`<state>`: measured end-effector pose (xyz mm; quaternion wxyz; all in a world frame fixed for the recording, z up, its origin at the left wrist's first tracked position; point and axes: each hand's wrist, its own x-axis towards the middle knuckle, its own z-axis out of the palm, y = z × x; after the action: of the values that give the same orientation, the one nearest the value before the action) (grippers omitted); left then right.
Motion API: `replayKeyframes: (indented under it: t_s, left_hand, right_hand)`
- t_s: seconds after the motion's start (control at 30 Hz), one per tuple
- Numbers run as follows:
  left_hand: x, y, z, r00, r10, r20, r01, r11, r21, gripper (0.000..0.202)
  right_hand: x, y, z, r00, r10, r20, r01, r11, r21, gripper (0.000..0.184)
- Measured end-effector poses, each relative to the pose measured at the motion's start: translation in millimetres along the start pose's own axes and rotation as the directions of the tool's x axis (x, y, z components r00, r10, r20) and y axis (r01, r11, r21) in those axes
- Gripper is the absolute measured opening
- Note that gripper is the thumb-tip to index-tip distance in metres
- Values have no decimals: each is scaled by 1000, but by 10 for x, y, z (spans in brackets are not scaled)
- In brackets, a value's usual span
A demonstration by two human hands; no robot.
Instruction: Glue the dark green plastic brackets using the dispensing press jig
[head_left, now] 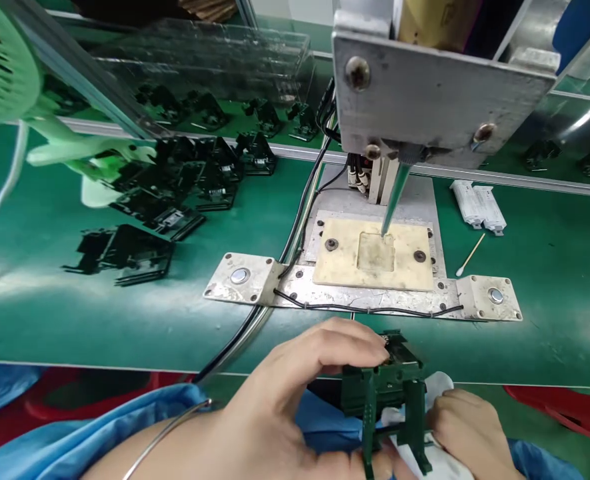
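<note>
My left hand (295, 380) is closed around a black plastic bracket-like part (382, 387), held at the bench's front edge with its two legs pointing down. Close beside it on the right, my right hand (467, 427) is closed on a white cloth (442, 457), some of which shows above and below the fingers. The cloth lies against or just behind the part; exactly where they touch is hidden. Beyond both hands stands a metal fixture with a cream plate (345, 270) and a shallow square recess. A green tapered nozzle (396, 200) hangs over that recess.
Round buttons (239, 275) (495, 295) flank the fixture. Similar black parts (139, 257) cluster at left, near a green fan (5, 67). A cotton swab (471, 255) and white packets (477, 205) lie right. Cables (295, 230) cross the bench; a metal machine head (439, 93) overhangs.
</note>
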<state>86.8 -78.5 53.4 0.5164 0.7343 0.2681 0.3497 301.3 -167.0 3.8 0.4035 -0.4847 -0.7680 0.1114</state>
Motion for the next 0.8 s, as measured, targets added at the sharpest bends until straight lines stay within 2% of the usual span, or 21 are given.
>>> replayKeyframes:
  t_s: [0.07, 0.17, 0.3, 0.4, 0.5, 0.6, 0.7, 0.8]
  left_hand:
    - [18, 15, 11, 999, 45, -11, -44, 999, 20, 62]
    - [22, 17, 22, 996, 84, -37, -83, 996, 27, 62]
    - [-11, -40, 43, 990, 113, -84, -116, 993, -32, 70]
    - [-25, -75, 60, 988, 90, -125, -100, 992, -73, 67]
    - [-14, -81, 61, 985, 63, -162, -77, 994, -81, 62]
    - [-3, -80, 52, 989, -7, -144, -11, 992, -125, 65]
    - [6, -91, 47, 990, -49, -129, 27, 986, -163, 66]
    - [27, -102, 24, 992, -37, -124, 18, 988, -153, 65]
  right_hand:
    - [71, -25, 102, 996, -66, -60, 66, 998, 8, 29]
    - [140, -60, 191, 991, -36, -130, 37, 999, 11, 31]
    - [218, -77, 139, 996, 17, -84, -15, 1000, 18, 25]
    - [276, -45, 38, 998, 14, -56, -14, 1000, 6, 18]
    - [289, 4, -31, 999, 12, -50, -13, 1000, -18, 23]
    - [260, 11, -14, 997, 73, -8, -73, 997, -4, 26]
    - [259, -37, 62, 988, 150, -25, -150, 989, -4, 24]
    - [299, -26, 60, 992, 127, -11, -126, 992, 16, 27]
